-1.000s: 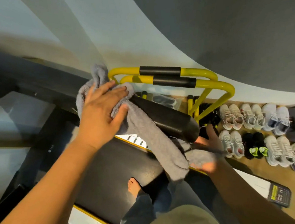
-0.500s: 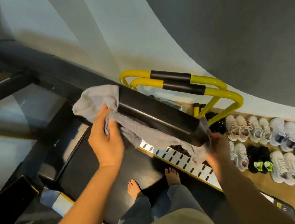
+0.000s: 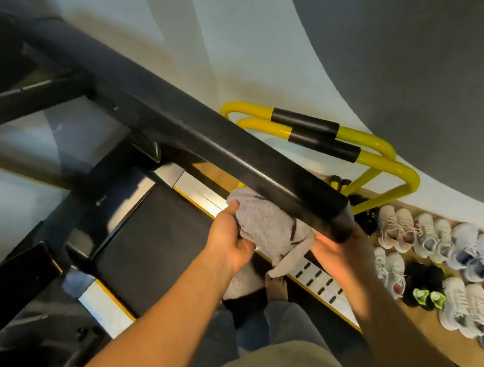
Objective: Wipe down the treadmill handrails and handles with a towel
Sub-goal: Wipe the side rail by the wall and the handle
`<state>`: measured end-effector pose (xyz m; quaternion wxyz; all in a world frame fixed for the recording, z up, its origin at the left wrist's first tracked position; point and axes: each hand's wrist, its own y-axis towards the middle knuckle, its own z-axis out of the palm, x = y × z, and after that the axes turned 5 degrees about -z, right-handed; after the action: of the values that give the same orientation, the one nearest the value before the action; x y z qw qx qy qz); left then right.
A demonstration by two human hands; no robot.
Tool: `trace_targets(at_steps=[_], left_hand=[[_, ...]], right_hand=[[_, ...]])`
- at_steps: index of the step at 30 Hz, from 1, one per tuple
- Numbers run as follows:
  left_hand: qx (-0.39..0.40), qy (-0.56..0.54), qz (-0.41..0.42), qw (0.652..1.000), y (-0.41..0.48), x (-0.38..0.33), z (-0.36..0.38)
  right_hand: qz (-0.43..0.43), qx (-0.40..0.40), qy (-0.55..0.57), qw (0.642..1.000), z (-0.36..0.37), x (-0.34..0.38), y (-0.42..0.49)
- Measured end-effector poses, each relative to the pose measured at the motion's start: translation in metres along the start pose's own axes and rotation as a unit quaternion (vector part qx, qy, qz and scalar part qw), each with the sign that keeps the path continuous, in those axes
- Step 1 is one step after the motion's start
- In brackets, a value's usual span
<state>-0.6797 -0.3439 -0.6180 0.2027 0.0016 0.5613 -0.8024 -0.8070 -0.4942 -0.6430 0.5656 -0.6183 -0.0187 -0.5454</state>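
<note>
Two bare hands work a grey towel [image 3: 268, 228] under the near end of a black treadmill handrail [image 3: 232, 155], which runs diagonally from the machine's upper frame down toward the person. The left hand [image 3: 231, 242] grips the towel's bunched upper part, fingers curled into the cloth just below the rail's underside. The right hand [image 3: 340, 250] sits at the rail's blunt end, thumb side up against the black surface; the towel's lower edge reaches its palm, though whether its fingers actually clasp the cloth or the rail cannot be told, since the rail's blurred end covers them. A loose tail of towel hangs down between the two wrists.

Below, the person stands barefoot on the black treadmill belt [image 3: 141, 245], one bare foot [image 3: 276, 288] showing beside the silver side rail [image 3: 316, 279] with its rows of dark slots. Beyond the handrail, a pair of yellow bars [image 3: 379, 156] with black grips stands against the pale wall. Rows of sneakers [image 3: 433, 242], mostly white with one black pair showing green, line the wooden floor to the right of the machine.
</note>
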Motion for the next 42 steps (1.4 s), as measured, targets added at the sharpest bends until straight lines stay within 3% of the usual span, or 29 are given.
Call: trace_targets(at_steps=[1, 3, 5, 8, 12, 14, 17, 18, 21, 23, 27, 31, 36, 39, 42], left_hand=[[0.009, 0.009, -0.012, 1.000, 0.001, 0.000, -0.004], [0.025, 0.038, -0.036, 0.998, 0.001, 0.003, -0.009], [0.044, 0.043, -0.047, 0.997, -0.002, 0.006, -0.011], [0.099, 0.009, -0.033, 0.994, -0.005, 0.003, -0.017], [0.182, -0.048, 0.003, 0.982, -0.017, -0.014, -0.016], [0.196, -0.053, 0.019, 0.979, -0.021, -0.019, -0.014], [0.197, -0.086, 0.021, 0.976, -0.022, -0.019, -0.017], [0.202, -0.104, 0.030, 0.973, -0.026, -0.021, -0.017], [0.213, -0.144, 0.071, 0.964, -0.040, -0.035, -0.015], [0.212, -0.152, 0.101, 0.960, -0.048, -0.043, -0.010], [0.179, -0.135, 0.126, 0.966, -0.051, -0.021, -0.005], [0.109, -0.099, 0.135, 0.980, -0.046, 0.007, 0.004], [0.098, -0.160, 0.094, 0.978, -0.040, -0.009, 0.008], [0.115, -0.112, 0.148, 0.976, -0.042, -0.040, 0.013], [0.100, -0.074, 0.214, 0.969, -0.049, -0.078, 0.018]], right_hand=[[0.016, 0.013, 0.088, 0.996, 0.005, 0.022, -0.031], [0.029, -0.004, 0.251, 0.968, -0.022, 0.005, -0.012], [0.080, 0.020, 0.272, 0.959, -0.046, -0.005, -0.022], [0.068, 0.036, 0.251, 0.965, -0.041, 0.003, -0.037], [-0.013, 0.091, 0.322, 0.942, -0.004, 0.051, -0.055], [-0.170, -0.036, 0.107, 0.979, 0.019, 0.075, -0.044], [-0.325, 0.057, -0.144, 0.933, 0.054, 0.093, -0.022], [-0.360, 0.079, -0.238, 0.899, 0.067, 0.096, -0.017], [-0.468, 0.124, -0.487, 0.727, 0.076, 0.094, -0.006], [-0.440, 0.094, -0.593, 0.668, 0.063, 0.084, -0.003], [-0.364, 0.034, -0.660, 0.656, 0.034, 0.061, -0.021], [-0.324, 0.022, -0.741, 0.588, 0.037, 0.060, -0.011], [-0.347, 0.053, -0.769, 0.534, 0.088, 0.078, 0.003], [-0.392, 0.080, -0.764, 0.506, 0.125, 0.090, 0.016], [-0.437, 0.078, -0.740, 0.506, 0.164, 0.098, 0.029]])
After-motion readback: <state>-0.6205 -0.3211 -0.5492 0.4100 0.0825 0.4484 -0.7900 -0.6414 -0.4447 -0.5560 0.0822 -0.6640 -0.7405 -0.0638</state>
